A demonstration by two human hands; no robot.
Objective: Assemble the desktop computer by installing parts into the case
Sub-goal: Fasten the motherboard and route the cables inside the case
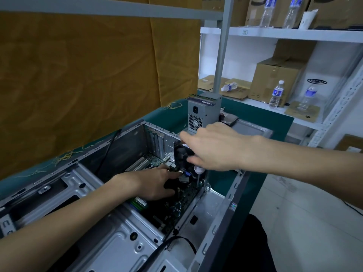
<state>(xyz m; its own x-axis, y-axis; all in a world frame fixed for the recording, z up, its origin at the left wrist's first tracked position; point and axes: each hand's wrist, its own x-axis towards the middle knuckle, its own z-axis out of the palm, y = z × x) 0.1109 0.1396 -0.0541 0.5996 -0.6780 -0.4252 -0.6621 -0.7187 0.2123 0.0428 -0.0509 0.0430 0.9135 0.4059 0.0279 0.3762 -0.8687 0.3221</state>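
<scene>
The case (121, 228) lay open on its side on the green bench (255, 112), filling the frame from 7 o'clock to centre. The circuit board (155, 160) was already seated on its floor, with a green memory stick (139, 203) showing at the board's 6 o'clock edge. A black fan (183, 154) stood against the rear wall of the case at the board's 1 o'clock.

The left hand (157, 183) rested down on the board, fingers (172, 174) curled about a small dark part; what it held could not be made out. The right hand (216, 148) reached over the fan, fingers spread and fairly straight, touching or hovering at the fan's top; no firm grip was shown.

In judgement, the step in hand was fitting the fan and cooler over the board. The next move calls for aligning it squarely before pressing or fastening.

The power supply (200, 114) stood outside the case at 12 o'clock, not yet installed, with a drive (229, 118) just beside it. Shelves (275, 34) carrying boxes and bottles stood at 2 o'clock.
</scene>
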